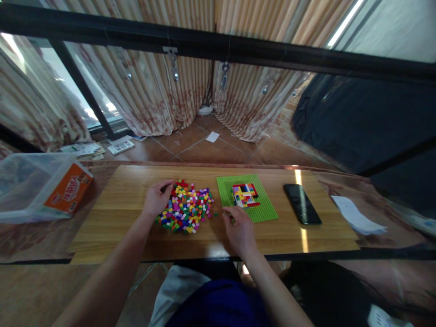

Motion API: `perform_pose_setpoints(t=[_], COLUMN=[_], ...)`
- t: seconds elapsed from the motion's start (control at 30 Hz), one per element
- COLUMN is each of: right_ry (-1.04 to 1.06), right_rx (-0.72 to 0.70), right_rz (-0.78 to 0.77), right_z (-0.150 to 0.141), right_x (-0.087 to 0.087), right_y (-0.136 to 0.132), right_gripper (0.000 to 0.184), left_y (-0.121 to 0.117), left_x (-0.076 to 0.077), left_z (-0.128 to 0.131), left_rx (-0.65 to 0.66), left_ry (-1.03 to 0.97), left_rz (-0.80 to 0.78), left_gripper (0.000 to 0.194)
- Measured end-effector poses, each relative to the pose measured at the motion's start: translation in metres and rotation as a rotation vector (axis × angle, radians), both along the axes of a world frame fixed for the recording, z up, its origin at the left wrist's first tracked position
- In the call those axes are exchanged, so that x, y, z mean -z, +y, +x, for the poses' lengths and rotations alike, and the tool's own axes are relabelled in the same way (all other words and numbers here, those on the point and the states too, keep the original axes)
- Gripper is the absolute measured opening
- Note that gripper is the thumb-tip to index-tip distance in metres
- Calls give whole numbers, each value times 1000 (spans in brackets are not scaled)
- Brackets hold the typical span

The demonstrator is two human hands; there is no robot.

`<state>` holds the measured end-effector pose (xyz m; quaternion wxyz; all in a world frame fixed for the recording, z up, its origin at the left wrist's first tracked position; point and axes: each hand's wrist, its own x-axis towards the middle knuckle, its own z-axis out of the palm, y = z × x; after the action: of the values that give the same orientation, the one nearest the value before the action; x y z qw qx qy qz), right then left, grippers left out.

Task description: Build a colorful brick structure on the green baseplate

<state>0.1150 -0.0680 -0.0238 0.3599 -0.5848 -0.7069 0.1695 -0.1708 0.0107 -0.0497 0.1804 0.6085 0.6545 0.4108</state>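
Observation:
My left hand (158,198) rests at the left edge of a pile of small coloured toy bricks (185,209), its thumb and forefinger apart beside some red bricks. My right hand (240,230) is at the near left corner of a green baseplate (265,206), with its fingers curled in towards the thumb. Anything between those fingertips is too small to make out. On the baseplate sits a low brick build (244,195) in red, white, yellow and other colours, just beyond my right hand. A single green brick (215,214) lies between the pile and the baseplate.
A black phone (302,204) lies on the wooden board (112,213) right of the baseplate. White paper (357,215) is further right. A clear plastic bin (34,181) with an orange label stands at the left. A dark metal bar (204,43) crosses beyond the table, before curtains.

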Motion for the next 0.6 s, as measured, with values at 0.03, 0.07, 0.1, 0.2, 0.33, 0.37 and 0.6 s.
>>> perform_pose_setpoints(t=[0.03, 0.07, 0.1, 0.2, 0.33, 0.37, 0.6], right_ry=[-55, -109, -160, -268, -244, -209, 83], right_rx=[-30, -48, -58, -74, -75, -69, 52], right_rz=[-17, -34, -49, -77, -80, -83, -116], right_z=[-6, -11, -14, -20, -21, -20, -1], right_x=[0, 1, 2, 4, 8, 9, 6], right_y=[-1, -2, -2, 0, 1, 1, -3], right_gripper=[21, 21, 20, 18, 18, 18, 19], left_y=[0, 0, 0, -1, -1, -1, -1], left_x=[0, -1, -1, -1, -1, -2, -3], left_z=[0, 0, 0, 0, 0, 0, 1], left_rx=[-1, -2, -3, 3, 8, 8, 8], left_ry=[5, 9, 13, 13, 2, 1, 8], left_rz=[-2, -4, -6, -7, 1, 1, 0], left_gripper=[32, 32, 32, 31, 31, 31, 33])
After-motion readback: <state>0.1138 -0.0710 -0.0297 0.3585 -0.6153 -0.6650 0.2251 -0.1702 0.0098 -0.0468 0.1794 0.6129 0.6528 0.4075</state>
